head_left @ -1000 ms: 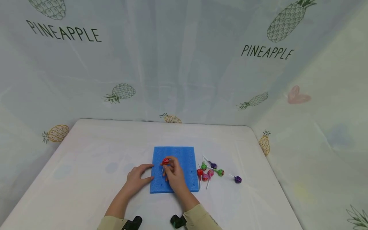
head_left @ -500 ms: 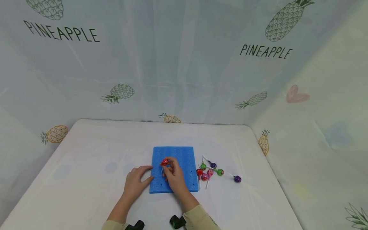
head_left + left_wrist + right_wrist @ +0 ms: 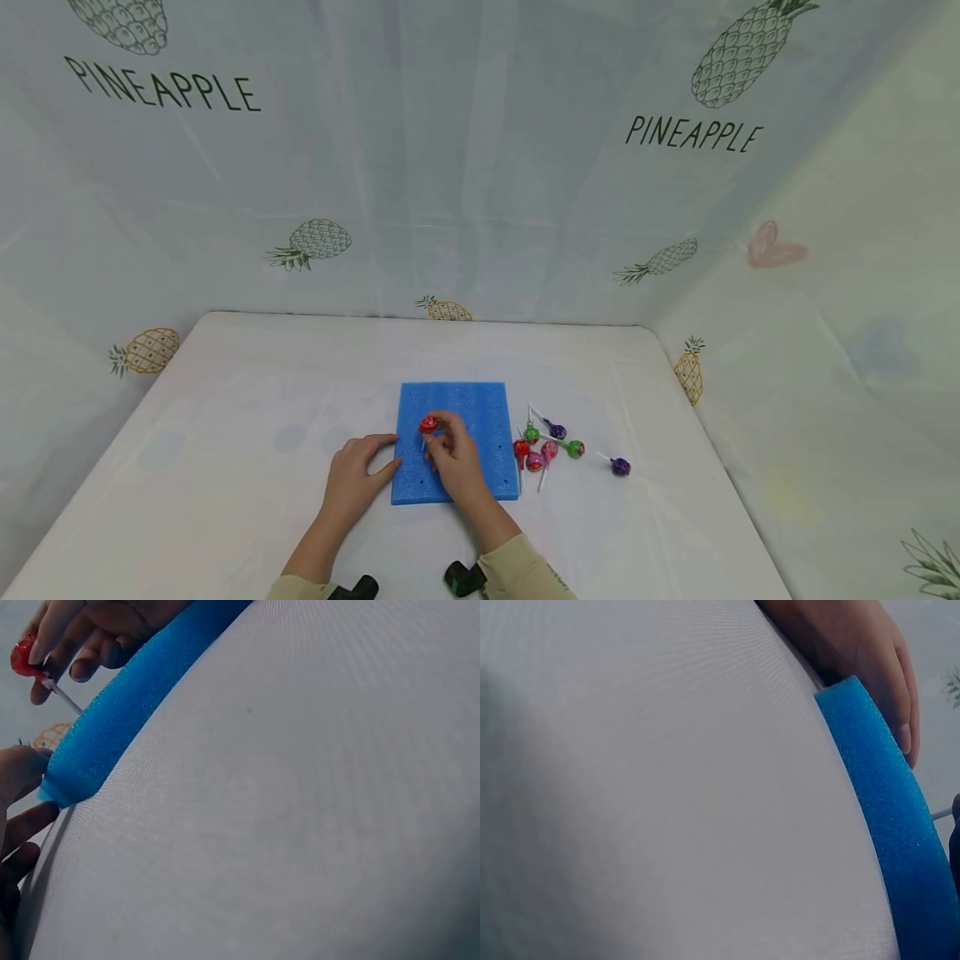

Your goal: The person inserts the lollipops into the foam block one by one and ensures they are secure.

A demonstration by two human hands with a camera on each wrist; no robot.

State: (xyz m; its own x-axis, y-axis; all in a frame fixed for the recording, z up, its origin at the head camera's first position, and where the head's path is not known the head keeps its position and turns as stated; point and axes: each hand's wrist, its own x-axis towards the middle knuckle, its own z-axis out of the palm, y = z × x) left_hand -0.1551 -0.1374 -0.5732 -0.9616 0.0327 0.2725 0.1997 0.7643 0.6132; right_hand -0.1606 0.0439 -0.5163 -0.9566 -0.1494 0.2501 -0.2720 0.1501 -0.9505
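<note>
A flat blue foam block (image 3: pixel 480 417) lies on the white table, with small holes in its top. My right hand (image 3: pixel 457 467) is over it and pinches a red-wrapped lollipop (image 3: pixel 427 424) near its head. In the left wrist view the lollipop's white stick (image 3: pixel 66 698) slants down to the foam; its lower end is hidden behind the foam's edge, so I cannot tell how deep it sits. My left hand (image 3: pixel 354 477) rests at the block's left side, thumb and forefinger spread and touching the edge.
Right of the block lies a loose group of lollipops: a red one (image 3: pixel 521 449), pink ones (image 3: pixel 549 451), green ones (image 3: pixel 575 449) and a purple one (image 3: pixel 556 431). Another purple lollipop (image 3: pixel 620 467) lies apart, farther right. A patterned cloth (image 3: pixel 480 167) hangs behind the table.
The red lollipop's head has shifted slightly left and toward me, with my right hand following. My left hand stays at the foam's edge.
</note>
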